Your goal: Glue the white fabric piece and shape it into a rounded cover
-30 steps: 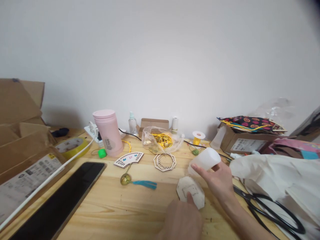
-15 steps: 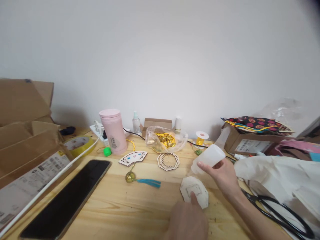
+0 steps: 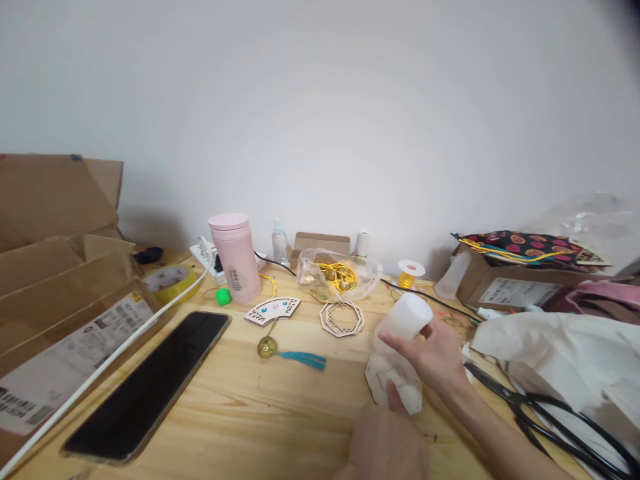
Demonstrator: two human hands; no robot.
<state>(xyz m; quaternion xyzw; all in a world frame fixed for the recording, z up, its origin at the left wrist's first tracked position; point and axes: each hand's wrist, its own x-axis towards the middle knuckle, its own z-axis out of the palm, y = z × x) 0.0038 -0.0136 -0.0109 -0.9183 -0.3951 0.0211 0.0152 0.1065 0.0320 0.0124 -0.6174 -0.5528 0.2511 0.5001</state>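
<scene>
"So, what have you got?"

"My right hand is clamped round a white bottle, thumb along its near side. My left hand has its index fingertip on an octagonal piece. Blurred; can't tell if those fingers grip anything."

"Where on the tabletop?"

"Both right of centre. Octagonal piece lies flat, closer to the near edge."

"Geometry?"

"Bottle's tilted. Long axis runs low left to high right, flat round end up. Low end overlaps the piece's back-left part in view; can't tell if they touch. Piece is left of my right hand, towards the near edge. Left hand comes at it from the near edge and is the one touching it."

"Any text?"

"Shipping label with barcode on the left carton: too small to read. White label on the right carton: same. Printed patch on the pink tumbler: unreadable. Fan-shaped plaque has cut-out shapes at both ends; can't make them out."
</scene>
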